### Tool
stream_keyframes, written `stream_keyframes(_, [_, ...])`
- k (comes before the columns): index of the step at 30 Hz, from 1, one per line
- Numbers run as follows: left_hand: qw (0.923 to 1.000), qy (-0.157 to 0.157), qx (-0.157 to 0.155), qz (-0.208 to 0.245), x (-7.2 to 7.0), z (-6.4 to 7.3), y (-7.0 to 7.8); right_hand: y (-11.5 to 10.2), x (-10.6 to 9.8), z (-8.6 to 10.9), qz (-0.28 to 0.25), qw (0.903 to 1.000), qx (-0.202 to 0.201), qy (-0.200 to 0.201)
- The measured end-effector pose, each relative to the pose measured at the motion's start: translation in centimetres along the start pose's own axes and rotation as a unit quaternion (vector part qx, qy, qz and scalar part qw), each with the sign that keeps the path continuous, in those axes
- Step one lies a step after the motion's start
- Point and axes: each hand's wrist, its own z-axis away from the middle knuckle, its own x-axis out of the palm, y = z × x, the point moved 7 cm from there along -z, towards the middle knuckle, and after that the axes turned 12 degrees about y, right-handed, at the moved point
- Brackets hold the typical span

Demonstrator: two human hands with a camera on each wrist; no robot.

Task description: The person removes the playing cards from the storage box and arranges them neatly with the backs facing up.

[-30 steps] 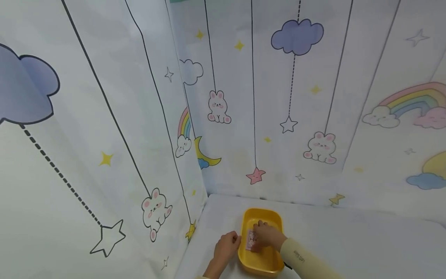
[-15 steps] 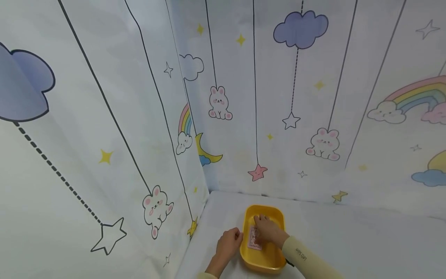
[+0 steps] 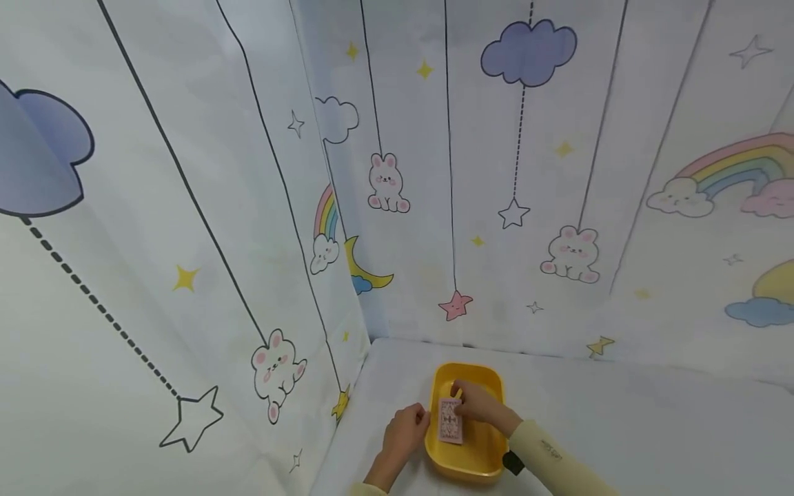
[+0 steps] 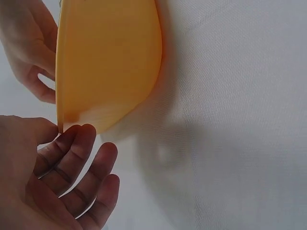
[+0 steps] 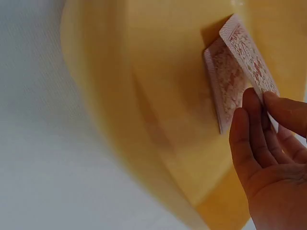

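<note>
A yellow plastic tub (image 3: 476, 463) stands on the white surface, with a small deck of playing cards (image 5: 225, 79), pink-patterned backs up, lying in it. Over the tub, the right hand (image 3: 482, 406) pinches a playing card (image 5: 249, 60) between thumb and fingers. That card is tilted up off the deck, as the right wrist view shows; whether it is a single card I cannot tell. At the tub's left side, the left hand (image 3: 403, 435) pinches the rim with thumb and forefinger. Its other fingers curve loosely beneath, in the left wrist view (image 4: 72, 177).
White walls with printed bunnies, clouds and stars rise behind and to the left of the table (image 3: 620, 427). A small dark object (image 3: 513, 463) shows by the right sleeve, beside the tub's right wall.
The right hand has shifted slightly and lifted a card's edge from the deck, so more of the patterned backs shows. The left hand stays at the tub's rim.
</note>
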Motion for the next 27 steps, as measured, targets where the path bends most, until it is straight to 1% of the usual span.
stream_keyframes(5, [1.0000, -0.002, -0.005, -0.005, 0.1, 0.1, 0.1, 0.6, -1.8, 1.3, -0.064, 0.9979, 0.011, 0.001])
stream_keyframes(7, [1.0000, 0.001, -0.002, -0.009, 0.2, 0.1, 0.2, 0.9, -2.7, 1.8, -0.083, 0.9964, 0.018, 0.007])
stream_keyframes(12, [0.9998, 0.011, 0.006, -0.012, 0.2, 0.1, 0.0, 1.9, -5.6, 3.2, -0.108, 0.9934, 0.019, 0.035])
stream_keyframes(15, [0.9999, 0.012, 0.004, -0.012, 0.2, 0.1, -0.1, 3.0, -7.6, 4.2, -0.122, 0.9914, 0.016, 0.045])
stream_keyframes(18, [0.9999, 0.012, 0.002, -0.009, 0.1, 0.1, -0.1, 4.9, -9.7, 5.4, -0.124, 0.9898, 0.023, 0.066])
stream_keyframes(20, [0.9999, 0.011, -0.001, -0.007, 0.1, 0.1, -0.1, 6.6, -11.0, 6.2, -0.122, 0.9880, 0.039, 0.086])
stream_keyframes(22, [0.9999, 0.012, -0.001, -0.008, 0.1, 0.2, -0.1, 8.6, -12.0, 7.0, -0.116, 0.9852, 0.065, 0.108])
stream_keyframes(24, [0.9999, 0.013, -0.003, -0.011, 0.2, 0.2, -0.1, 10.8, -12.4, 7.8, -0.111, 0.9822, 0.092, 0.120])
stream_keyframes(27, [0.9998, 0.016, -0.003, -0.015, 0.3, 0.3, 0.0, 13.5, -12.3, 9.0, -0.102, 0.9801, 0.120, 0.121])
